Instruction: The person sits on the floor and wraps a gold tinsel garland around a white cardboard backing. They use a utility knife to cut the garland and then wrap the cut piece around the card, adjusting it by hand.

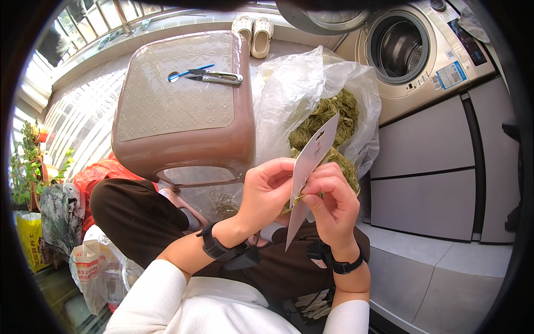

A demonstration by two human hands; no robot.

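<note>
Upright before me, a white card [313,154] with a hang-hole near its top is seen almost edge-on. My left hand [269,190] grips the card from its left side. On the card's other side, the fingers of my right hand [333,198] pinch a thin yellow-green strand [301,197] close against its surface; the fingers partly hide it. Behind the hands, a clear plastic bag [288,83] lies open with tangled yellow-green fibrous strands [340,112] inside. Thread snips [217,77] and a slim blue tool [183,74] rest on a brown plastic stool [175,104].
A washing machine [396,50] with its door open stands at the back right, above grey cabinet doors [421,146]. Cream clogs [260,37] sit behind the stool. Potted plants [31,171], a red plastic bag [106,171] and a white bag [89,267] are at the left.
</note>
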